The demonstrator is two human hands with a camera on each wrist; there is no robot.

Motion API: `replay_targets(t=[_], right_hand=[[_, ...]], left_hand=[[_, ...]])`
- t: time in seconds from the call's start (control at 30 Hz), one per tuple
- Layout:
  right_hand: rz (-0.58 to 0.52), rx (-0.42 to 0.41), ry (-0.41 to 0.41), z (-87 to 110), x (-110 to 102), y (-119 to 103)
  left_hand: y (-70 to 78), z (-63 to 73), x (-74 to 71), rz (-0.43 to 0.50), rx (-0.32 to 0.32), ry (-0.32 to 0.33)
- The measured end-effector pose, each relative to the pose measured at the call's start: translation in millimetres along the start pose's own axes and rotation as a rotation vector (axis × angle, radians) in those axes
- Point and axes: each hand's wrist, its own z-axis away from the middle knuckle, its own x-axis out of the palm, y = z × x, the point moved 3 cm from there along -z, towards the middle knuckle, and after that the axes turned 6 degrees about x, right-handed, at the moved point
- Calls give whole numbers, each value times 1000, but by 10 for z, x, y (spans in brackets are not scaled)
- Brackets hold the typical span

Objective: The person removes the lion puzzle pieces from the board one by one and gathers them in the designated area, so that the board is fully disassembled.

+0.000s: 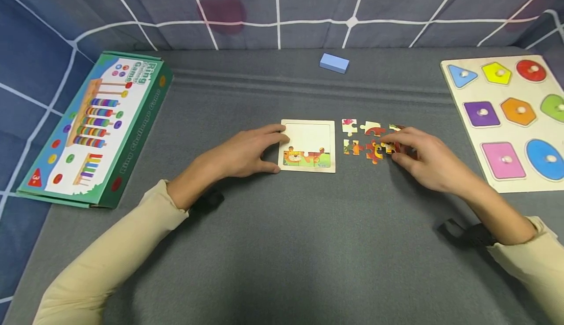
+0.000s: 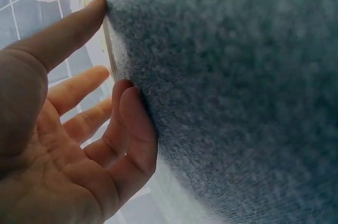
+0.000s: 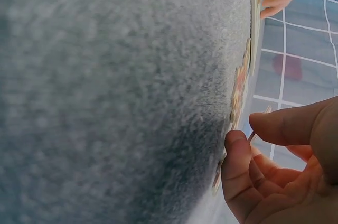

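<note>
A square wooden puzzle tray (image 1: 308, 170) lies in the middle of the table, its lower part filled with pieces showing a tiger on grass. My left hand (image 1: 248, 152) rests against the tray's left side, fingers spread and touching the rim. Right of the tray several loose jigsaw pieces (image 1: 349, 127) lie in a loose cluster. Over the right end of this cluster, my right hand (image 1: 429, 161) pinches a jigsaw piece (image 3: 252, 136) between thumb and index finger. In the right wrist view that piece shows edge-on, so its picture is hidden.
At the left lies a green ring game box (image 1: 94, 129). A wooden shape board (image 1: 498, 87) with knobbed pieces lies at the right. Toward the back is a small blue block (image 1: 334, 63), before a dark checked cloth wall (image 1: 308, 7).
</note>
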Motion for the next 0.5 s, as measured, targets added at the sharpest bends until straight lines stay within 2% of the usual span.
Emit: replay_targets(t=[0.5], right_hand=[[32, 52, 9, 44, -27, 49]], left_hand=[[-15, 15, 15, 31, -18, 53]])
